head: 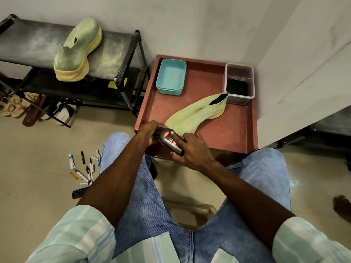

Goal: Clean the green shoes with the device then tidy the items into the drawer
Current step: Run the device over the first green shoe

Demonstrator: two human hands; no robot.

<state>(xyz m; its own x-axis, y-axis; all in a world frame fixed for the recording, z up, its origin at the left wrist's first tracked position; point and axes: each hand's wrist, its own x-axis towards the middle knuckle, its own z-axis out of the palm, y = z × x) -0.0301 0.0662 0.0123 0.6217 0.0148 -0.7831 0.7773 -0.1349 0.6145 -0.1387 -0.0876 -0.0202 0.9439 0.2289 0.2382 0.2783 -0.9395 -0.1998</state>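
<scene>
One green shoe (197,112) lies on its side on the red-brown tray-topped stand (235,128), toe toward me. The other green shoe (77,52) stands on the top shelf of the black rack (121,52) at the left. A dark oval device (170,142) with a red label is held over the tray's near edge, just in front of the shoe's toe. My right hand (191,150) grips its lower end, fingers across its face. My left hand (150,133) curls round its upper left end.
A teal tub (171,76) and a clear box (239,83) with dark contents sit at the back of the tray. Several pens, tubes and a remote (78,193) litter the floor at the left. Sandals lie under the rack. A white wall panel stands at the right.
</scene>
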